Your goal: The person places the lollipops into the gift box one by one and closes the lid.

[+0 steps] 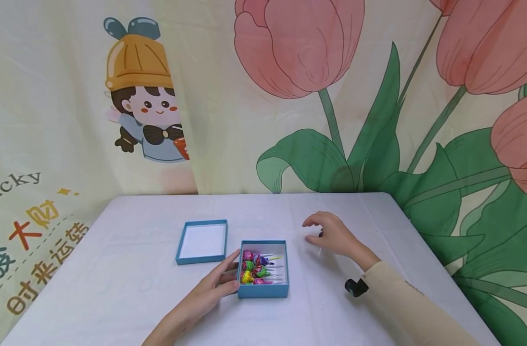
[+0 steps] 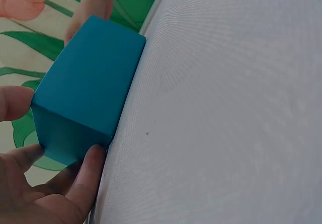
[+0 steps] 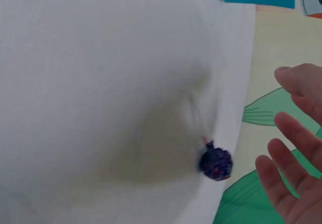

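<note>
A blue box [image 1: 263,291] stands uncovered on the table and holds several lollipops [image 1: 248,265] in bright wrappers, their sticks pointing right. Against the box's left wall rests my left hand [image 1: 213,281]; in the left wrist view its thumb and fingers [image 2: 89,176] touch the blue sides without wrapping round them. My right hand [image 1: 332,235] is right of the box, fingers spread and loosely bent, over a single dark purple lollipop [image 3: 216,163]. That lollipop lies on the white cloth, apart from the fingers in the right wrist view; in the head view the hand partly covers it.
A shallow blue-rimmed lid [image 1: 201,261] with a white inside lies behind and left of the box. White cloth [image 1: 116,288] covers the table. A black device [image 1: 356,287] sits at the right wrist. Behind the table hangs a printed curtain [image 1: 220,120].
</note>
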`<act>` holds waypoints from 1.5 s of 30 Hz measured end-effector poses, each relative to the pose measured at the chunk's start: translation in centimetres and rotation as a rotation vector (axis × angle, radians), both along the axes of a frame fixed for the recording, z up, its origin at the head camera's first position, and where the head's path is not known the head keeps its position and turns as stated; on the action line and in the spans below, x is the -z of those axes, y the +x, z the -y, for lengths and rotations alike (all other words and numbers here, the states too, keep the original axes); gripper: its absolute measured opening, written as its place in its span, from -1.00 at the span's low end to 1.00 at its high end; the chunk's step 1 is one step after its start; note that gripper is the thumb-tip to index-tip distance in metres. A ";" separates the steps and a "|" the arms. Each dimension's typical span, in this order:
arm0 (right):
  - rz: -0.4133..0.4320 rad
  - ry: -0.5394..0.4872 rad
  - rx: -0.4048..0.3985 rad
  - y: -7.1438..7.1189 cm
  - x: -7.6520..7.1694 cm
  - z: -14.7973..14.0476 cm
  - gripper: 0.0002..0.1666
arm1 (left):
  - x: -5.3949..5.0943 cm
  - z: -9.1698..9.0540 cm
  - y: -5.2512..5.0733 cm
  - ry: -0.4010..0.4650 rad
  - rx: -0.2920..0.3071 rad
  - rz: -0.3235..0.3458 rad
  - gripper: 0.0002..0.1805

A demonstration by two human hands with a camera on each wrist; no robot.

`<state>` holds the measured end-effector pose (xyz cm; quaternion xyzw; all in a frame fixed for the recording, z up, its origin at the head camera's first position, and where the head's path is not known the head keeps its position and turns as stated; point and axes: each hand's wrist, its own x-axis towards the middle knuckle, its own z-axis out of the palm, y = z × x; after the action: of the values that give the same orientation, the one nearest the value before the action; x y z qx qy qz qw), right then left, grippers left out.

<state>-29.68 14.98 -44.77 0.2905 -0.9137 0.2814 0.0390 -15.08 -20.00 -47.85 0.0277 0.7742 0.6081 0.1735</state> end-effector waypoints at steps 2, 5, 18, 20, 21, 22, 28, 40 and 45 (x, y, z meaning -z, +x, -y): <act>0.002 0.013 0.027 -0.2 0.5 -0.3 -0.62 | 0.1 0.0 0.0 0.000 -0.002 0.003 -0.18; 0.011 0.039 0.068 -0.5 1.4 -0.7 -0.63 | 0.2 0.0 -0.1 -0.006 -0.008 0.005 -0.17; 0.024 0.102 0.117 -1.2 3.2 -2.1 -0.59 | 0.1 0.0 0.0 0.001 -0.005 0.006 -0.19; 0.036 0.111 0.129 -1.2 3.2 -2.5 -0.58 | 0.1 0.0 0.1 0.001 -0.006 0.008 -0.19; 0.046 0.113 0.137 -1.1 3.2 -2.7 -0.57 | 0.0 0.0 0.1 0.001 -0.006 0.009 -0.19; 0.055 0.113 0.142 -1.1 3.2 -2.8 -0.57 | 0.0 0.0 0.1 0.001 -0.006 0.009 -0.19; 0.089 0.106 0.144 -0.9 3.1 -4.0 -0.59 | 0.1 -0.1 0.1 -0.007 -0.010 0.005 -0.19; 0.109 0.095 0.086 -1.3 2.8 -5.5 -0.72 | 0.1 0.0 0.2 -0.003 -0.009 -0.003 -0.19; 0.102 0.112 0.066 -1.2 2.5 -5.7 -0.70 | 0.1 0.0 0.2 -0.004 -0.010 -0.005 -0.19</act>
<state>-30.89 20.65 -47.25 0.2471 -0.9380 0.2429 -0.0144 -14.90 -20.01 -47.92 0.0252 0.7760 0.6073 0.1685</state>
